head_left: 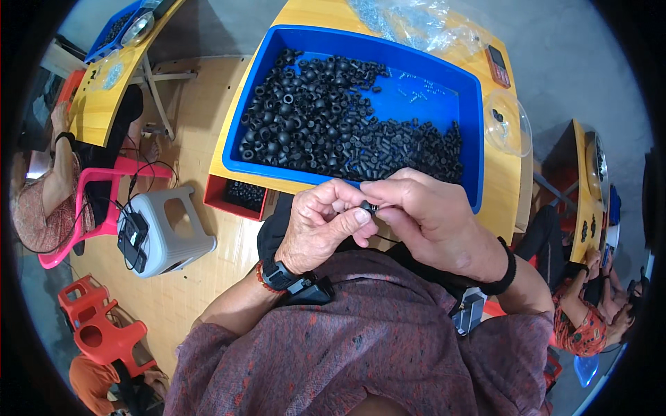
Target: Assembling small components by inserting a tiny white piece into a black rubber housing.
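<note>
In front of my chest, just past the near edge of the blue tray (277,171), my two hands meet over a small round black piece (365,206). Thumb and fingers of my left hand (320,222) pinch it. My right hand (437,218) is closed at its right side, where a tiny shiny bit shows between the fingertips; its kind is too small to make out. Inside the tray, hollow round black caps (291,111) are heaped at the left, and small black cylinders (395,149) at the right. Tiny clear or metallic pieces (416,95) lie on the tray floor.
Beyond the tray are a clear plastic bag (423,24), a phone (498,67) and a clear round dish (515,132). Below the table's left side sits a red box (216,199) of black parts. A grey stool (170,239) stands left; other people sit at tables both sides.
</note>
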Demonstrator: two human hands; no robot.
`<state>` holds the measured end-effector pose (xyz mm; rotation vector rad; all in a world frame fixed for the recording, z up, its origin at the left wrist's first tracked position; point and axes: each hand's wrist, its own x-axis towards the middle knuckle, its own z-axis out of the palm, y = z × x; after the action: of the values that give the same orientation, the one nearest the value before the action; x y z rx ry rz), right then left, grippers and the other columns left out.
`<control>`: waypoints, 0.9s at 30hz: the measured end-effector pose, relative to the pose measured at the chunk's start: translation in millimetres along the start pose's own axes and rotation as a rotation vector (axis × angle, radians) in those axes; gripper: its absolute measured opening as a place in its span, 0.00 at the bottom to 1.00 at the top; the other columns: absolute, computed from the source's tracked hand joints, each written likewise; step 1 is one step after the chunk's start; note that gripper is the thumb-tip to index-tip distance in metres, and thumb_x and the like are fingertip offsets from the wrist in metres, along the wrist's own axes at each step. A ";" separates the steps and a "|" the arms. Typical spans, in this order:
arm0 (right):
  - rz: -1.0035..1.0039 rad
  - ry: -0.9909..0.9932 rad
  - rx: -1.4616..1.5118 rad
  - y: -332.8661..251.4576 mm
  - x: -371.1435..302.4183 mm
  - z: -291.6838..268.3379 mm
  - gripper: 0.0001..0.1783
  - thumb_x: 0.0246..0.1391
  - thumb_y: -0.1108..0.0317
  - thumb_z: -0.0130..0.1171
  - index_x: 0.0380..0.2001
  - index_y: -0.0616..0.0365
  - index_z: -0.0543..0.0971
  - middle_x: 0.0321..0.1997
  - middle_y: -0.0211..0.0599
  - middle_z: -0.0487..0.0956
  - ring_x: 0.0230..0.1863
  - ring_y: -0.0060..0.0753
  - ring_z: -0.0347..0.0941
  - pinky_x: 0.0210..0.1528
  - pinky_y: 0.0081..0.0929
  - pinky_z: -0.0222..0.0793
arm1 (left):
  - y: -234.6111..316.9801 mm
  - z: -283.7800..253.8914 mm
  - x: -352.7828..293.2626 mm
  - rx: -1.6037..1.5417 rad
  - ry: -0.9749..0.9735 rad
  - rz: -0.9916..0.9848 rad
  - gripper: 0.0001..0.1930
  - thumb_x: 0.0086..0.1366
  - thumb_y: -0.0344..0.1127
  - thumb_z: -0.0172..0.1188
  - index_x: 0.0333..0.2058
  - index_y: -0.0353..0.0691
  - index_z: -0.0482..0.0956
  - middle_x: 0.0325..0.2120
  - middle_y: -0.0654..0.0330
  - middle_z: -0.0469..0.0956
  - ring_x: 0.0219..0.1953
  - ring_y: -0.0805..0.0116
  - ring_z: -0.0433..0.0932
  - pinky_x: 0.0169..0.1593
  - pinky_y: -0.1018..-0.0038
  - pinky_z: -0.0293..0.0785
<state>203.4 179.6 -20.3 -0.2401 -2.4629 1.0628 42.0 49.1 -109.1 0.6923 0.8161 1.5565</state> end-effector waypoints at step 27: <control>-0.139 -0.020 -0.073 2.0 -4.8 5.5 0.14 0.52 0.80 0.65 0.42 0.58 0.78 0.39 0.38 0.76 0.35 0.41 0.80 0.34 0.33 0.79 | 3.6 7.3 -3.7 -0.077 0.013 0.015 0.06 0.72 0.24 0.62 0.45 0.32 0.77 0.37 0.52 0.85 0.35 0.70 0.85 0.39 0.71 0.87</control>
<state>205.1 175.8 -26.6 -0.0789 -2.4982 0.9230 46.3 46.1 -101.9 0.6336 0.7582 1.5991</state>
